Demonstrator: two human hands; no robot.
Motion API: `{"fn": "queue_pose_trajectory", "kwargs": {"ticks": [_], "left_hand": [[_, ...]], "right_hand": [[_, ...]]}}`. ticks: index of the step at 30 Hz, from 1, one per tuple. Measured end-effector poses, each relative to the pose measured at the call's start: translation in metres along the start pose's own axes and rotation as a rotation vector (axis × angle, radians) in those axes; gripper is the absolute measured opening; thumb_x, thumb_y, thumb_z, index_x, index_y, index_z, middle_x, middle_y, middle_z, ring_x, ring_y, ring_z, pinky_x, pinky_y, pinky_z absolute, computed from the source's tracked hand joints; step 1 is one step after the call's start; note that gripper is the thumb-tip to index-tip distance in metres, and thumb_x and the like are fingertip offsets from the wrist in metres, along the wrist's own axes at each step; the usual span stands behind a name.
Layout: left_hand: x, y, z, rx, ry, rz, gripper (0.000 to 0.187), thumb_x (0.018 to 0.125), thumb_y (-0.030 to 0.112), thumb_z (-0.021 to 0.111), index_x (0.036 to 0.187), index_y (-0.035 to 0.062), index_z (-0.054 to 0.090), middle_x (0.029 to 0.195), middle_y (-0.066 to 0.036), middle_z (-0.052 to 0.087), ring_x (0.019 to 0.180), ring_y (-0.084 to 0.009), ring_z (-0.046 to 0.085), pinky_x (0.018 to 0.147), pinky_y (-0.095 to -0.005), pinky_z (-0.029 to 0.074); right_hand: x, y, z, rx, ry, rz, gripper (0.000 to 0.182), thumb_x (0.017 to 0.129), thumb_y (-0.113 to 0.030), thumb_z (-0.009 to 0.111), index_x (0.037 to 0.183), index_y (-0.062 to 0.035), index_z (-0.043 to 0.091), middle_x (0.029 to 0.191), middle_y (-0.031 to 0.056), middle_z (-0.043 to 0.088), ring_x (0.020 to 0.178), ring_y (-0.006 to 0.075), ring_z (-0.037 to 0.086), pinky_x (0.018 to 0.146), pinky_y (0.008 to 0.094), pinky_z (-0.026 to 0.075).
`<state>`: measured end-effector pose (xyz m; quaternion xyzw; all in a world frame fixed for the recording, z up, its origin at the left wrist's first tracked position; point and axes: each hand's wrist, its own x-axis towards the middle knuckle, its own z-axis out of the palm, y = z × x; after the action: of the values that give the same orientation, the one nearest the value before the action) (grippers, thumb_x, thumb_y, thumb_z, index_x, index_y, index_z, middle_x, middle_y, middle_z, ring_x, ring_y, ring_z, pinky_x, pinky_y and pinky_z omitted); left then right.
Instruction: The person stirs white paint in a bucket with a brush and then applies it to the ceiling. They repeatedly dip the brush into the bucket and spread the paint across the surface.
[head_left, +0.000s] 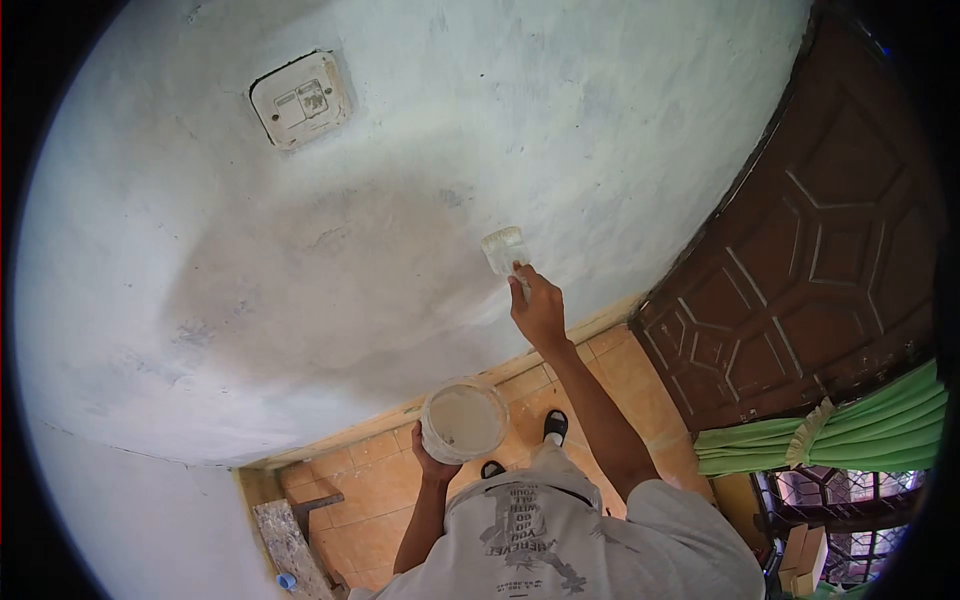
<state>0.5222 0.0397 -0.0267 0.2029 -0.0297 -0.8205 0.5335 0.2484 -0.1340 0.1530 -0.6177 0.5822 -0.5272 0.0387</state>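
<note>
My right hand (538, 306) is closed around the handle of a wide flat paintbrush (505, 250), its pale, paint-coated bristles against or very near the wall (600, 130). Low in front of my body, my left hand (434, 463) grips the side of a round translucent tub (428, 425). Whitish paint (468, 418) fills part of the tub, its surface seen from above. On the wall, left of the brush, spreads a greyish-brown shadowed area (330, 280).
A paint-smeared switch plate (302, 100) sits upper left on the wall. To the right are a brown panelled door (800, 250) and a green curtain (860, 425). A stained board (290, 550) lies on the orange tiled floor (350, 480), lower left. A cardboard box (803, 560) stands lower right.
</note>
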Motion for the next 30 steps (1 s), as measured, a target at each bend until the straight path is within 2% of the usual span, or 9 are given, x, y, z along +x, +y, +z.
{"fn": "queue_pose_trajectory", "kwargs": {"ticks": [4, 8, 11, 14, 18, 21, 24, 27, 30], "left_hand": [[-0.003, -0.006, -0.002, -0.023, -0.014, 0.003, 0.069, 0.1, 0.064, 0.044, 0.15, 0.0163, 0.055, 0.147, -0.01, 0.061, 0.133, -0.0344, 0.059, 0.108, -0.0558, 0.051], [-0.017, -0.009, -0.003, -0.042, 0.019, 0.108, 0.068, 0.101, 0.063, 0.044, 0.149, 0.0168, 0.056, 0.147, -0.009, 0.061, 0.133, -0.034, 0.059, 0.109, -0.0553, 0.05], [-0.029, -0.009, -0.008, -0.063, 0.05, 0.117, 0.068, 0.1, 0.063, 0.044, 0.149, 0.0172, 0.055, 0.148, -0.009, 0.061, 0.133, -0.0338, 0.058, 0.109, -0.0554, 0.05], [-0.034, -0.007, -0.012, -0.055, 0.048, 0.141, 0.068, 0.1, 0.063, 0.045, 0.15, 0.0176, 0.055, 0.148, -0.009, 0.06, 0.134, -0.0336, 0.058, 0.109, -0.0553, 0.05], [-0.039, -0.008, -0.019, -0.087, 0.06, 0.183, 0.069, 0.1, 0.064, 0.044, 0.15, 0.0177, 0.054, 0.148, -0.008, 0.06, 0.134, -0.0333, 0.058, 0.109, -0.0557, 0.05], [-0.039, -0.012, -0.02, -0.077, 0.063, 0.181, 0.069, 0.1, 0.064, 0.044, 0.15, 0.0175, 0.055, 0.147, -0.008, 0.061, 0.134, -0.0332, 0.058, 0.109, -0.056, 0.05], [-0.041, -0.017, -0.013, -0.074, 0.059, 0.149, 0.069, 0.1, 0.064, 0.045, 0.149, 0.0171, 0.055, 0.147, -0.008, 0.061, 0.133, -0.0333, 0.058, 0.109, -0.0563, 0.051], [-0.04, -0.021, -0.015, -0.104, 0.055, 0.109, 0.069, 0.1, 0.064, 0.046, 0.15, 0.0166, 0.055, 0.147, -0.009, 0.061, 0.133, -0.0337, 0.058, 0.108, -0.0567, 0.05], [-0.042, -0.024, -0.019, -0.1, 0.025, 0.124, 0.069, 0.1, 0.064, 0.047, 0.15, 0.0164, 0.055, 0.147, -0.01, 0.061, 0.133, -0.0346, 0.058, 0.108, -0.0572, 0.05]], "right_hand": [[0.007, -0.019, -0.039, 0.114, -0.019, 0.011, 0.014, 0.096, -0.004, 0.07, 0.109, 0.0032, 0.069, 0.106, 0.0265, 0.075, 0.08, 0.0409, 0.074, 0.068, 0.0423, 0.059], [0.028, -0.054, -0.067, 0.136, 0.037, 0.077, 0.014, 0.097, -0.008, 0.072, 0.107, 0.002, 0.067, 0.11, 0.0218, 0.077, 0.066, 0.0286, 0.068, 0.062, 0.037, 0.055], [0.047, -0.072, -0.065, 0.093, 0.014, -0.026, 0.014, 0.098, -0.008, 0.071, 0.106, 0.0024, 0.067, 0.109, 0.0233, 0.076, 0.073, 0.0342, 0.073, 0.063, 0.039, 0.056], [0.04, -0.058, -0.039, 0.0, -0.046, -0.006, 0.015, 0.098, -0.009, 0.069, 0.107, 0.0025, 0.067, 0.109, 0.0248, 0.076, 0.087, 0.0418, 0.075, 0.071, 0.043, 0.059], [0.005, -0.026, -0.018, -0.073, -0.163, 0.112, 0.017, 0.098, -0.011, 0.068, 0.11, 0.0014, 0.066, 0.112, 0.0254, 0.075, 0.102, 0.0457, 0.072, 0.084, 0.0477, 0.06], [-0.024, 0.017, 0.009, -0.111, -0.205, 0.137, 0.022, 0.097, -0.014, 0.067, 0.115, -0.0028, 0.067, 0.099, 0.024, 0.075, 0.093, 0.0445, 0.072, 0.08, 0.0517, 0.058], [-0.044, 0.028, 0.014, -0.192, -0.395, 0.284, 0.025, 0.096, -0.017, 0.068, 0.117, -0.0044, 0.066, 0.1, 0.0247, 0.075, 0.094, 0.0459, 0.072, 0.082, 0.054, 0.058], [-0.075, 0.072, 0.032, -0.27, -0.434, 0.281, 0.022, 0.094, -0.017, 0.072, 0.113, -0.0084, 0.067, 0.092, 0.0248, 0.075, 0.091, 0.0467, 0.072, 0.08, 0.0534, 0.058], [-0.068, 0.072, 0.029, -0.168, -0.29, 0.228, 0.021, 0.094, -0.018, 0.071, 0.112, -0.0072, 0.067, 0.079, 0.0249, 0.071, 0.079, 0.0468, 0.071, 0.07, 0.0536, 0.055]]}}
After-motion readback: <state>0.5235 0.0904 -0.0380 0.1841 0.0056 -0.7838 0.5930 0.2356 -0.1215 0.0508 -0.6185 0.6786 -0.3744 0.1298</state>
